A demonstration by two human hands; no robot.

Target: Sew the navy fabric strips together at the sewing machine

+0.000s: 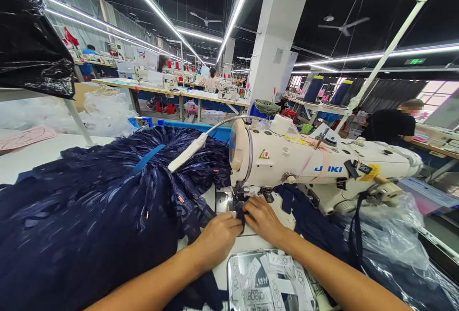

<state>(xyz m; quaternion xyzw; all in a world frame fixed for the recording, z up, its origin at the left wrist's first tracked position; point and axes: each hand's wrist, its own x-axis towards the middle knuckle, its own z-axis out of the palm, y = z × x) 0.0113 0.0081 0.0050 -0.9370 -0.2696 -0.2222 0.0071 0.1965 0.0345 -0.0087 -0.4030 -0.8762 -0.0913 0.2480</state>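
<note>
At the needle area of a white sewing machine (279, 153), both hands work on a small piece of navy fabric (241, 221). My left hand (218, 237) is closed, its fingers pinching the fabric's left edge just in front of the presser foot (236, 202). My right hand (262, 218) has bent fingers pressed on the same fabric from the right, beside the foot. The fingertips and the fabric under them are partly hidden. A large heap of navy lace garments (107, 206) fills the left side.
In front of me a metal tray (229, 280) holds several printed white labels (281, 284). A white gooseneck lamp (188, 152) reaches over the heap. More navy fabric (311, 220) and clear plastic bags (392, 234) lie right. A black plastic bag (34, 38) hangs upper left. Other people sit farther back.
</note>
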